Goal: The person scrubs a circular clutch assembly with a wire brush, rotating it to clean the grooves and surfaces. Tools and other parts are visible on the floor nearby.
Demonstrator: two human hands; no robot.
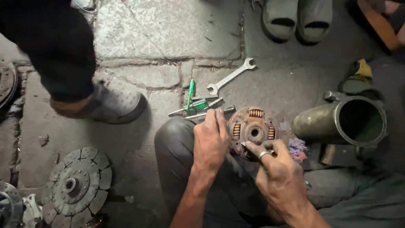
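1. Hands are seen at the lower centre of the frame: the left hand (211, 141) is laid flat, fingers together, against the left edge of a rusty clutch hub (252, 131), steadying it on the knee; the right hand (276, 169), with a ring on one finger, is pinched narrow on a small metal piece at the hub's lower rim. What that piece is cannot be told.
2. The clutch hub is held at the centre of the frame, just right of the left hand. Its friction lining is absent and its coil springs are exposed, so it is judged to be stripped down, with work at the rim not yet finished.
3. A complete clutch disc (76, 185), lining in place, lies untouched at the lower left.
4. A green screwdriver (190, 93) and thin metal rods (209, 112) lie on the ground just above the hub; an open-ended spanner (231, 77) lies beyond them, none in hand.
5. A metal housing (346, 120) lies at the right.
6. Another person's shoe (112, 105) is seen at the upper left.
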